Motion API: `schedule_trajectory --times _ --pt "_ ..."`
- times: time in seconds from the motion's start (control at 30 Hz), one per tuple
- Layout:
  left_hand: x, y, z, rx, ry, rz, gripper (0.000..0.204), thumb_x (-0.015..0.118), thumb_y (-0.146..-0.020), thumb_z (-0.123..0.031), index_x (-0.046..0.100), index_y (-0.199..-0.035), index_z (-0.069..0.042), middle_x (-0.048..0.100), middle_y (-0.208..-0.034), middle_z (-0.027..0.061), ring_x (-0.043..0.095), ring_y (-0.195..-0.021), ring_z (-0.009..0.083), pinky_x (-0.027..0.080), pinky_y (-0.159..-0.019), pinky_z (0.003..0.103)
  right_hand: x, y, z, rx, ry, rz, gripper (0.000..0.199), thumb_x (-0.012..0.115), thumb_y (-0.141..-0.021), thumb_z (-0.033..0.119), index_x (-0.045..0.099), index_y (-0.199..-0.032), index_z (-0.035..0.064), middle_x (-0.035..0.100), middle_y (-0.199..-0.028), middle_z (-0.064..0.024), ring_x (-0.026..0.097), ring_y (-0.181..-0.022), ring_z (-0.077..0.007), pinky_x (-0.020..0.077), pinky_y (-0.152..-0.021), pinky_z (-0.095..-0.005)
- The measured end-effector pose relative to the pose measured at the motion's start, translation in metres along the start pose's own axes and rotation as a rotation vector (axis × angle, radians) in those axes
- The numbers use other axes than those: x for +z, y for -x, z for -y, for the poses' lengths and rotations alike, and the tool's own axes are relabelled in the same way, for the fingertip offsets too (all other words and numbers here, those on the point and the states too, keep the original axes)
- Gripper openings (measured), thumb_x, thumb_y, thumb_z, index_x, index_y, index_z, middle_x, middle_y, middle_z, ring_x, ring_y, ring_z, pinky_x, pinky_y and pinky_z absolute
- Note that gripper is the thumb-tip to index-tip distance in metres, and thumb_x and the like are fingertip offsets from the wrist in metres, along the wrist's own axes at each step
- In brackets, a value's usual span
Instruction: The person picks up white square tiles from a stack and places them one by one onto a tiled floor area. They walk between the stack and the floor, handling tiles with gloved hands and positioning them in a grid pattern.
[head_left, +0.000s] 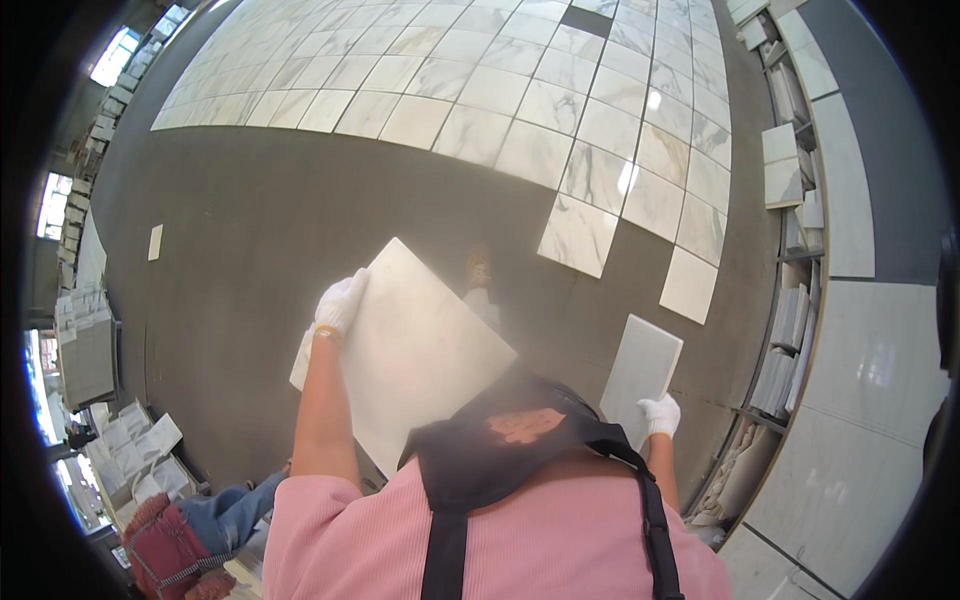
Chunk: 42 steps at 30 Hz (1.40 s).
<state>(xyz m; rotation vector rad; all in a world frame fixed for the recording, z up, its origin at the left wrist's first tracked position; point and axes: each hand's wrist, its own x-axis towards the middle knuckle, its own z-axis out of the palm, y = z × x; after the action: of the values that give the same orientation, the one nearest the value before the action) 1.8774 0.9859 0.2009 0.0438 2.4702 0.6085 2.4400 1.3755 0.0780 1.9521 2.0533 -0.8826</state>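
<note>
The large pale tile's [420, 345] lower corner is hidden behind the pink-shirted chest [500, 540]; right of that tile, the smaller tile's [642, 368] bottom edge is covered by the right hand [660, 413].

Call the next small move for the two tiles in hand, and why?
Probably carry both tiles toward the unfinished edge of the laid marble floor and set one down. The left hand grips the large tile by its upper edge, the right hand holds the smaller tile from below; both are off the bare grey floor, so neither hand is free.
</note>
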Motion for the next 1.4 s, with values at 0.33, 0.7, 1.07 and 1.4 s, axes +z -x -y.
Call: schedule_trajectory --times 0.33,0.7,1.07,1.4 --pt "-0.084 -0.285 -0.169 0.116 0.038 0.085 0.069 0.047 -0.096 -0.064 0.070 -0.120 -0.004 0.072 -0.113 0.0173 0.065 -0.107 0.0322 0.046 -0.095 0.037 0.020 -0.110 0.202 0.077 -0.337 -0.062 0.040 0.084 -0.065 0.026 0.074 -0.094 0.0003 0.076 -0.088 -0.0152 0.071 -0.074 -0.0281 0.0553 -0.071 -0.0402" --pt "-0.121 -0.482 -0.312 0.113 -0.022 0.023 0.070 0.046 -0.096 -0.062 0.070 -0.115 0.000 0.069 -0.118 0.0226 0.062 -0.112 0.0380 0.044 -0.097 0.041 0.055 -0.202 0.344 0.131 0.446 0.328 0.039 0.070 -0.074 0.033 0.077 -0.100 0.0056 0.072 -0.104 -0.0221 0.069 -0.101 -0.0403 0.0560 -0.082 -0.0478" --pt "-0.149 -0.628 -0.506 -0.177 0.278 0.003 0.069 0.050 -0.098 -0.056 0.066 -0.125 0.005 0.071 -0.121 0.0123 0.065 -0.108 0.0226 0.046 -0.096 0.034 -0.044 -0.456 0.568 0.055 0.271 0.352 0.037 0.073 -0.075 0.034 0.077 -0.102 0.0083 0.072 -0.105 -0.0221 0.068 -0.099 -0.0425 0.0543 -0.087 -0.0481" --pt "-0.163 -0.814 -0.655 0.048 0.168 0.031 0.068 0.049 -0.099 -0.057 0.065 -0.127 0.003 0.070 -0.124 0.0154 0.064 -0.114 0.0263 0.046 -0.099 0.035 -0.138 -0.640 0.811 0.220 -0.136 -0.045 0.047 0.090 -0.062 0.024 0.075 -0.097 -0.0028 0.076 -0.090 -0.0165 0.072 -0.078 -0.0260 0.0565 -0.069 -0.0394"
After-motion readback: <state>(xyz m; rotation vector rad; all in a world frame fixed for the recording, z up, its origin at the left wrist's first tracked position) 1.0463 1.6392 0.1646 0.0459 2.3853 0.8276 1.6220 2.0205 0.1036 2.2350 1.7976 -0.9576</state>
